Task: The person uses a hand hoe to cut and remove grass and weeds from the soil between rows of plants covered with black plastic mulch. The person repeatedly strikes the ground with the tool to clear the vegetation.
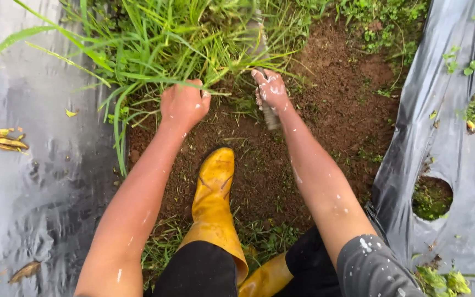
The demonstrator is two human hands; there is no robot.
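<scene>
Bright, soft daylight, no hard shadows; light looks overcast and even. Strong pale glare on the plastic sheet (28, 181) at left, washing out its surface; milder sheen on the plastic sheet (457, 143) at right. Soil (325, 110) evenly lit, detail fair. Grass (166, 38) blades slightly soft. Motion blur on the tool (265, 66) held in the right hand (271, 89). Left hand (183, 103) reasonably sharp. Wide-angle stretch at edges; boot (213, 203) and arms look elongated.
</scene>
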